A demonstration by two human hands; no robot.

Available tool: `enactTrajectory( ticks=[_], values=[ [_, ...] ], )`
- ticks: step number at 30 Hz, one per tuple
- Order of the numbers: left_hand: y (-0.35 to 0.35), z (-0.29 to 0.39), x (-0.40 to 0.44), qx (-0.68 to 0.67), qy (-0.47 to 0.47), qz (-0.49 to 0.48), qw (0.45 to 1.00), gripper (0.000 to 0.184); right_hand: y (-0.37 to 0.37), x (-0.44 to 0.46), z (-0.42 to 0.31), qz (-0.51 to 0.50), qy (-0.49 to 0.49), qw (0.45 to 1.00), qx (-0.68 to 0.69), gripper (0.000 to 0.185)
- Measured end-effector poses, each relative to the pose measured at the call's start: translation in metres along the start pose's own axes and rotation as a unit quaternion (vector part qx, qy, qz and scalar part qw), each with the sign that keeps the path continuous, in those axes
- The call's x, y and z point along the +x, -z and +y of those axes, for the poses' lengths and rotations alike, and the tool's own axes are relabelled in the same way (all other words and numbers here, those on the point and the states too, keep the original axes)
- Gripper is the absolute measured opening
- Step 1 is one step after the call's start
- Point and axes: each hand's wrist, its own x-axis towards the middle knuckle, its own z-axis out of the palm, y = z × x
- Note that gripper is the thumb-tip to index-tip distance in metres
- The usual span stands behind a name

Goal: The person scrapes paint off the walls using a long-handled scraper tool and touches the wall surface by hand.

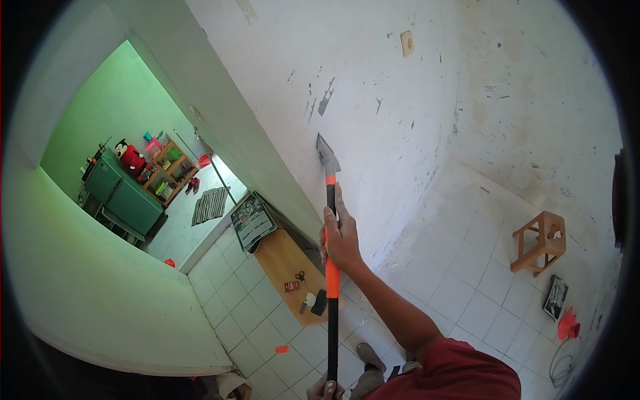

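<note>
A long scraper with a black and orange handle runs upward from the bottom of the view. Its grey metal blade lies at the white wall, just below several grey scraped patches. My right hand is wrapped round the upper part of the handle. Lower down, at the bottom edge of the view, my left hand grips the black shaft and is partly cut off.
A wooden bench holds scissors, a small red box and putty tools. On the tiled floor at the right are a brown stool, a dark tray and a red object. A doorway shows a green refrigerator and shelves.
</note>
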Motion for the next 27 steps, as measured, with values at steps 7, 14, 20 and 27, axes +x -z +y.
enactTrajectory(
  ticks=[7,14,20,27],
  values=[
    [-0.015,0.058,0.053,0.002,0.061,-0.089,0.994,0.048,0.023,0.055,-0.025,0.052,0.018,0.998,0.014,0.064],
    [-0.014,0.026,0.013,-0.022,0.058,-0.038,0.997,0.034,0.021,0.022,-0.002,0.021,-0.024,0.999,0.006,0.065],
    [0.01,0.015,-0.007,0.033,0.052,0.026,0.998,0.032,0.01,0.001,0.021,0.027,-0.044,0.998,0.044,0.065],
    [-0.015,0.049,0.055,-0.009,0.056,-0.062,0.997,0.036,0.038,0.054,0.013,0.072,-0.001,0.997,0.009,0.064]
  ],
)
